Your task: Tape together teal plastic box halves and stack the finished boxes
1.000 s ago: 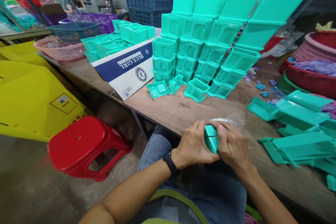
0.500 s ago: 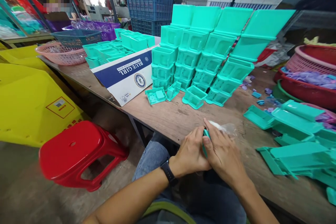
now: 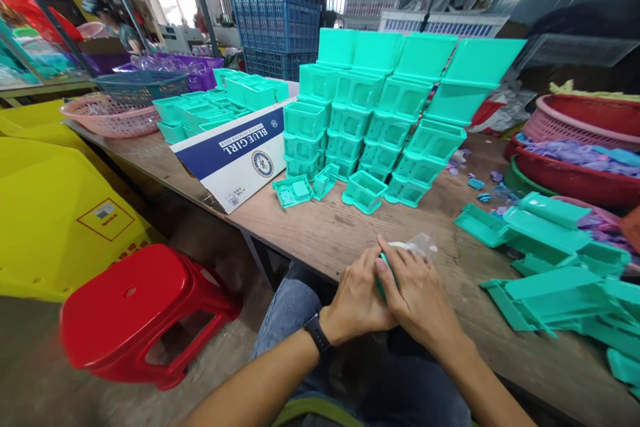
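Both hands closed over a small teal plastic piece at the table's near edge.

The teal piece (image 3: pixel 381 273) was almost hidden, only a sliver showing between the left hand (image 3: pixel 357 293) and the right hand (image 3: pixel 417 297), whose fingers were curled together and clamped on it. A scrap of clear plastic bag (image 3: pixel 419 245) lay just beyond, touching the right fingertips. Pressing evenly from both sides, with the piece braced over the wooden table (image 3: pixel 325 230), looked the safest way to avoid a slip. Farther off stood the stacked teal boxes (image 3: pixel 385 113); to the right lay loose teal trays (image 3: pixel 550 247); at the far left, a cardboard box (image 3: pixel 235 157).
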`<state>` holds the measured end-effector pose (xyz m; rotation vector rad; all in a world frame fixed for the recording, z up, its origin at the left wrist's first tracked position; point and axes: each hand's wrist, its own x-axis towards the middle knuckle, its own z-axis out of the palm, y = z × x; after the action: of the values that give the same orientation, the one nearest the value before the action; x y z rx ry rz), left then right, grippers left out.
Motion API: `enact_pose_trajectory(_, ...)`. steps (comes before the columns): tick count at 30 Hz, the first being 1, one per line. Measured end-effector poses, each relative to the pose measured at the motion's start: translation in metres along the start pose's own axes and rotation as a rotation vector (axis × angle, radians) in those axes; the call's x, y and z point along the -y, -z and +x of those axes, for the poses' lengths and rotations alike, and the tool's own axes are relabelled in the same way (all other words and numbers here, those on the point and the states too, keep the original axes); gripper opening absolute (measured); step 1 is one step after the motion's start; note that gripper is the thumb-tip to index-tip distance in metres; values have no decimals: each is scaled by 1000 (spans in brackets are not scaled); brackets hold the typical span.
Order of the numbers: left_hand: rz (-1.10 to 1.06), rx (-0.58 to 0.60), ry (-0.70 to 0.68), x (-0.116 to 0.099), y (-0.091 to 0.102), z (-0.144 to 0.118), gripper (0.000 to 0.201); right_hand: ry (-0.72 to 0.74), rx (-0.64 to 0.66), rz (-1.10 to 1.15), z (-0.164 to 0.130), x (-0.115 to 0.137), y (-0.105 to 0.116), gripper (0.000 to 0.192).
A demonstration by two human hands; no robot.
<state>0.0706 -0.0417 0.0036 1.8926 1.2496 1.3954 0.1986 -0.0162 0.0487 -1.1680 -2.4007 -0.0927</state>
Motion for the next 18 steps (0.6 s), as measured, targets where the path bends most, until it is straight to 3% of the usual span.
enact_pose_trajectory(3,31,-63,97,-2,-2,-6,82,-102,-256,153,-10,-3,5,51)
enact_pose_trajectory(5,41,-98,140,-3,0,-7,84,-327,-444,299,-17,-7,6,56)
enact_pose_trajectory(6,44,-112,139,-4,1,-7,83,-452,-460,402,-21,-11,6,61)
enact_pose_trajectory(8,51,-132,110,-4,4,-7,82,-633,-322,659,-26,-17,5,65)
enact_pose_trajectory(11,48,-167,75,-3,6,-7,83,-706,-32,967,-29,-24,5,60)
enact_pose_trajectory(18,45,-145,-24,2,8,-11,89,-711,19,1054,-22,-13,14,46)
